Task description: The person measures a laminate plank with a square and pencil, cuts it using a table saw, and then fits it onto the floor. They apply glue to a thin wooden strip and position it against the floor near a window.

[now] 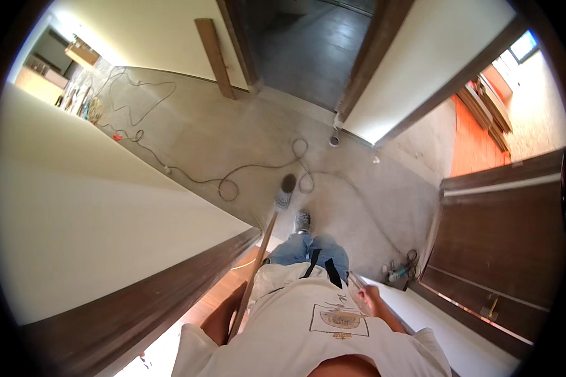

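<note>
A person's right hand [371, 295] curls beside a slim, pale-edged strip [357, 280], its grip impossible to tell; the left hand [239, 293], mostly hidden, sits by a long, narrow wooden strip [257, 267], its hold equally unclear. The brown wood slants along the left leg toward a grey shoe [283, 200]. Beyond, thin cable [258, 165] loops over smooth concrete floor [233, 132].

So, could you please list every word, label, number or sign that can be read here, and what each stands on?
White shirt: dark script-like lettering above a framed oval print, with small yellowish marks below; none clear enough to quote.
Green tool: any marking is too small to make out.
I see no other lettering.
</note>
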A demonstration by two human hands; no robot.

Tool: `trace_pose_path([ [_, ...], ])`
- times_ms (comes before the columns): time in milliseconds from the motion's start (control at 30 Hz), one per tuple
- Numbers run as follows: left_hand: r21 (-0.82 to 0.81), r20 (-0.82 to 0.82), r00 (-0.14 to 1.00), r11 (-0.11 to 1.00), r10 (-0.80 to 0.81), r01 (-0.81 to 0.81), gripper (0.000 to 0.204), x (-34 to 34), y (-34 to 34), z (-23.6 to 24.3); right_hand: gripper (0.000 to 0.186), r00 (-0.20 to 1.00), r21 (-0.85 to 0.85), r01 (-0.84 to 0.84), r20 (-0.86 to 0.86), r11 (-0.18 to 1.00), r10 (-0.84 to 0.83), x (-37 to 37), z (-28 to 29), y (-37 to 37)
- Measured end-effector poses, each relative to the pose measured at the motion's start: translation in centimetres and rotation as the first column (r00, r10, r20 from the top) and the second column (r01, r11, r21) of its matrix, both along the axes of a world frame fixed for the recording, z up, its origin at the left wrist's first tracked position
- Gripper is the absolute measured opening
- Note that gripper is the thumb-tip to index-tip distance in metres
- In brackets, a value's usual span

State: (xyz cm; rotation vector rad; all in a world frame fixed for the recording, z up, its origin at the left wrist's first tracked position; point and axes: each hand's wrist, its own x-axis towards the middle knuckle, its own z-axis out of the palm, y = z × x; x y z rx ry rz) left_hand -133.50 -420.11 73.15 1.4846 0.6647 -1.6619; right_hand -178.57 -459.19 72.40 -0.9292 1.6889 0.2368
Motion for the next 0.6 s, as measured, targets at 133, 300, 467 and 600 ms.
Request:
trace_pose_path([
  [133, -0.002, 0.013, 0.995, 0.995, 0.095, -0.095, 0.071, -1.9, -1.2, 1.2, 0.017, 0.963, -0.219, 0.044, 0.269, 0.975, 0.017, 9.7, 1.6, -12.9],
  [300, -0.034, 0.015, 0.976, 0.976, 0.216, -0.215, 0.07, -3.4, -5.1, 0.5, 0.024, 0.891, -0.418, -0.272, 0.23, 0.867, 0.39, 26.4, 10.0, -23.9],
  [467, -0.059, 0.053, 0.961, 0.962, 0.271, -0.268, 0.07, 0.9, -10.1, 0.1, 0.028, 0.802, -0.362, -0.469, 0.207, 0.806, 0.56, 32.2, 6.4, -28.1],
  [600, -0.069, 0.084, 0.953, 0.956, 0.29, -0.284, 0.07, 7.4, -15.0, -1.2, 0.04, 0.621, -0.148, -0.766, 0.083, 0.626, 0.779, 39.3, 4.8, -29.8],
])
